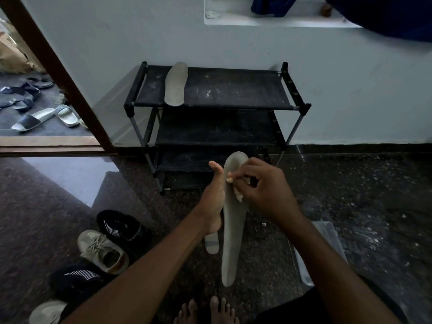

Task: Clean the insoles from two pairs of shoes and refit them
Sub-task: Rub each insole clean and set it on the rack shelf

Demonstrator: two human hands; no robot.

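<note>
- right hand (264,190): fingers curled, pinching a small pale cloth (239,196). The crumpled wad is pressed on the right edge of the held insole (233,230), on its upper half.
- left hand (211,199): holds the same insole by its left edge, thumb straight up alongside it. The fingers are hidden behind it.
- held insole: thin, flat, matte grey, with a smooth foam-like face. The outline is long and narrow, with a rounded wide toe and a narrower rounded heel. It is up in the air, between the person and the rack (233,90).
- axis: the long axis runs almost straight away from the person. The toe end is up toward the rack and the heel end is down toward the bare feet (210,309).
- floor insole (211,244): paler, with a faint band across it. Only 1 end shows below the left wrist, on the floor just left of the held one.
- rack insole (175,85): same grey shape, flat on the left of the top shelf, lying front to back.
- rack: 3 black fabric shelves dusted with white specks, grey metal tubes, black plastic joints, against a pale wall.
- left of the arm, all on the floor:
  - black sneaker (121,226), knit with white stripes
  - beige sneaker (102,251), laced
  - second black sneaker (74,280)
- clear plastic tub (320,249): on the floor, right of the right forearm.
- floor (350,195): dark speckled stone.
</note>
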